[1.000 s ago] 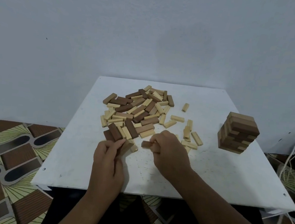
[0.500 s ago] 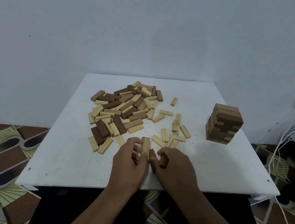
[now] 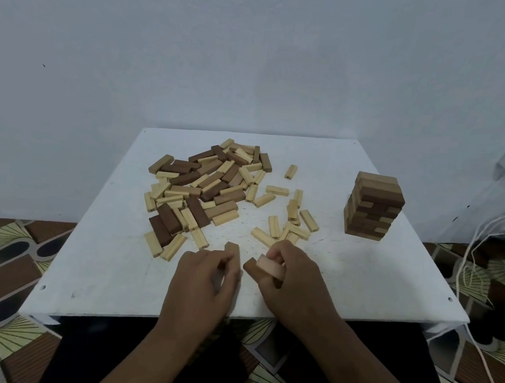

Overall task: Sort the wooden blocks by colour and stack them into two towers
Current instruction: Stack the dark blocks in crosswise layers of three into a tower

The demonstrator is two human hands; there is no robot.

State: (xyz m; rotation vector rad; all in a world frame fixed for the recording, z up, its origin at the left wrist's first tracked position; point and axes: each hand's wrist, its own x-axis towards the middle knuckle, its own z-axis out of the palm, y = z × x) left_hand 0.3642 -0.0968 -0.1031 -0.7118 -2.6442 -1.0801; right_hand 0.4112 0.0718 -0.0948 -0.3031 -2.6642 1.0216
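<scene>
On the white table (image 3: 359, 280) are laid a heap of mixed blocks (image 3: 202, 187), scattered light blocks (image 3: 288, 222) and a brown tower (image 3: 372, 206).

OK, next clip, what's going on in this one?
A person is sorting wooden blocks on a white table. The left hand grips a brown block, and the right hand holds a couple of blocks, at least one of them brown. A mixed pile of light and brown blocks lies at the table's far left, with loose light blocks beside it. One tower of brown blocks stands on the right; no light tower is started yet.
</scene>
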